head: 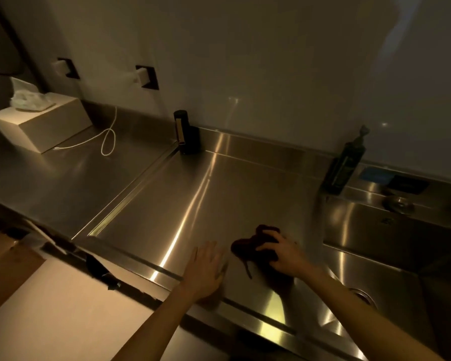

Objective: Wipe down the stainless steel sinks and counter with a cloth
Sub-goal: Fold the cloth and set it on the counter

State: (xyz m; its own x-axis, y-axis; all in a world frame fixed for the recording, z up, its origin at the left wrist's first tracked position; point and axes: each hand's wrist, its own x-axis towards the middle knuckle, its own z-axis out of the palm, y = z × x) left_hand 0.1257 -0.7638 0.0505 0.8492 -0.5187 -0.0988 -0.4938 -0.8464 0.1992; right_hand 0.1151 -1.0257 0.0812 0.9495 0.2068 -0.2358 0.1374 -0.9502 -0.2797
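A dark crumpled cloth (248, 243) lies on the stainless steel counter (206, 199) near its front edge. My right hand (284, 254) presses down on the cloth's right part and grips it. To the left of the cloth, my left hand (206, 267) rests flat on the counter with fingers spread, holding nothing. The steel sink (391, 259) is recessed at the right, its drain partly hidden by my right forearm.
A dark soap bottle (345, 168) stands at the sink's back left corner. A black cylinder (184, 134) stands against the backsplash. At far left are a tissue box (42, 121) and a looped white cord (107, 138). A blue sponge (375, 174) lies behind the sink.
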